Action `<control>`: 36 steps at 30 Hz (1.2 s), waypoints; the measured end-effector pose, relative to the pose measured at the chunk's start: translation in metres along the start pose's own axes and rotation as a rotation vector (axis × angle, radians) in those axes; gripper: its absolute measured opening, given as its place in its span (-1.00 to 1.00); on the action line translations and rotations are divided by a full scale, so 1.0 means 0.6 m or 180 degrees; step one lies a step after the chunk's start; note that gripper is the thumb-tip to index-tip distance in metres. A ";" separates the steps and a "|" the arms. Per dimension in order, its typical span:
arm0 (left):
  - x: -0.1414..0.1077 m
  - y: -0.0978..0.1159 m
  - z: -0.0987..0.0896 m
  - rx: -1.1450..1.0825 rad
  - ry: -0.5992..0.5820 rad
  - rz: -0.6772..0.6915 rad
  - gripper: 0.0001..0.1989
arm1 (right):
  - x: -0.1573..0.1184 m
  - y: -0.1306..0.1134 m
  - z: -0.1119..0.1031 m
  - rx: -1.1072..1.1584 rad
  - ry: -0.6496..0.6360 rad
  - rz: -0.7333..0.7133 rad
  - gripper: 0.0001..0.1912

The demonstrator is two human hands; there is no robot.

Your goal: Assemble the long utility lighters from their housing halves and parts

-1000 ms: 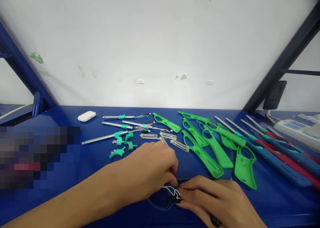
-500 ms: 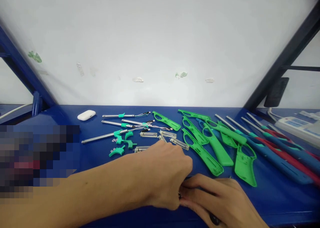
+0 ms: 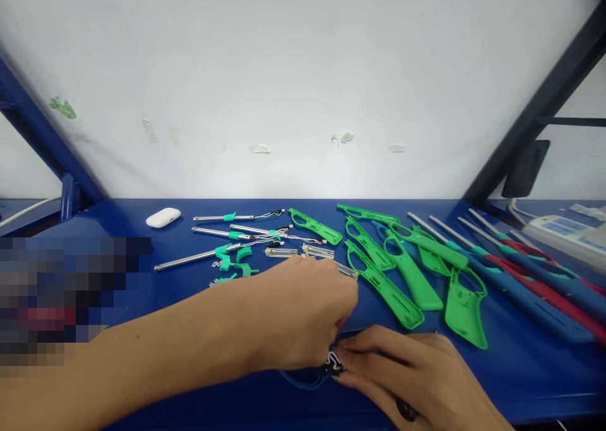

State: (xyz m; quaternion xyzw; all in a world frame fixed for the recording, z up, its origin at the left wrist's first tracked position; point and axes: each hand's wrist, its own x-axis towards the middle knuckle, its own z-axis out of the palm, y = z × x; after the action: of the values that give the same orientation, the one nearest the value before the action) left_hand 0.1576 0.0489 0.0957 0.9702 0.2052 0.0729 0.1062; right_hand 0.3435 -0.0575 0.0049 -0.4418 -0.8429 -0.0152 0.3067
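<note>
Our right hand [image 3: 411,374] held the looped blue handle [image 3: 305,387] pointing leftward beneath our left hand [image 3: 300,314], whose grip we couldn't tell.

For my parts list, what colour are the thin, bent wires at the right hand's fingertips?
The thin, bent wires are white, best in the head view.
</note>
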 end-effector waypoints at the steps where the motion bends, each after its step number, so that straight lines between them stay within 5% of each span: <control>1: 0.001 -0.004 -0.003 0.0000 -0.0170 0.0082 -0.68 | 0.000 0.000 0.000 -0.0009 0.0010 0.0012 -0.56; 6: 0.010 -0.020 -0.017 -0.0283 -0.0839 0.0350 -0.61 | 0.001 0.000 -0.001 -0.0058 0.0031 0.0014 -0.55; 17: 0.025 -0.032 -0.025 -0.0207 -0.1563 0.0494 -0.93 | -0.003 0.003 0.003 -0.0071 0.0108 0.0003 -0.57; 28: 0.028 -0.029 -0.022 -0.0140 -0.1624 0.0525 -0.96 | 0.000 0.001 0.002 -0.0084 0.0119 -0.0039 -0.54; 36: 0.023 -0.038 -0.025 -0.0271 -0.1453 0.0463 -0.73 | -0.002 0.002 0.001 -0.0066 0.0102 0.0010 -0.51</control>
State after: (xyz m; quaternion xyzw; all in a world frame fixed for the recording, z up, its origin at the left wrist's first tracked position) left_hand 0.1584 0.0777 0.1061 0.9684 0.1022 -0.1322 0.1851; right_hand 0.3446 -0.0576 0.0033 -0.4461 -0.8369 -0.0305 0.3156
